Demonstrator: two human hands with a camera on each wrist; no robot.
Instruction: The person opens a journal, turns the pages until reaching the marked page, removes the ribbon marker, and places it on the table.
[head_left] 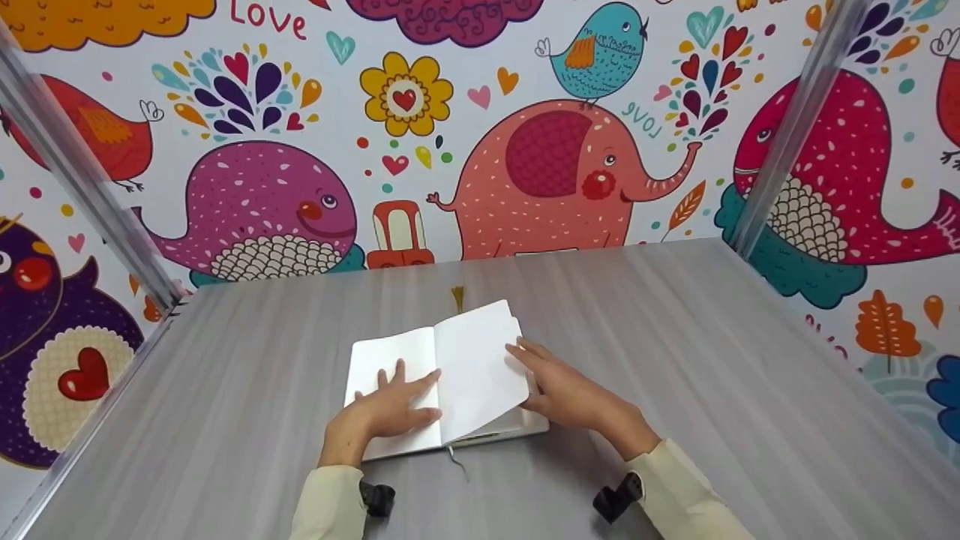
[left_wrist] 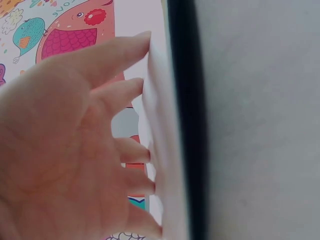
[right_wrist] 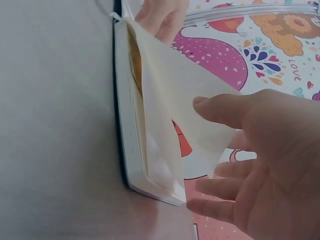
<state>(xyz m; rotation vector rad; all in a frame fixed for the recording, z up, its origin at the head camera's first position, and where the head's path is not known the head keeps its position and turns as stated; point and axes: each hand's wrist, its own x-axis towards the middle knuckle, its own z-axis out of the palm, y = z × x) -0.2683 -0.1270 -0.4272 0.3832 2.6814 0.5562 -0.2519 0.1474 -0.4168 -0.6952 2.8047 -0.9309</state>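
An open notebook [head_left: 390,339] with blank white pages and a dark cover lies on the table. My left hand [head_left: 394,409] rests on its left page, fingers spread, the thumb near the central fold. At the right side, a page [head_left: 480,367] is lifted off the stack beneath, its outer edge between the thumb and fingers of my right hand [head_left: 562,386]. The right wrist view shows that thumb against the raised page's underside. Something gold [right_wrist: 135,65] shows between the pages near the spine. A gold tassel [head_left: 458,298] sticks out beyond the notebook's far edge.
A thin ribbon [head_left: 459,463] trails from the notebook's near edge onto the grey wood-grain table [head_left: 247,390]. Cartoon-printed walls [head_left: 405,165] stand behind and beside the table, with metal posts [head_left: 795,135] at the corners.
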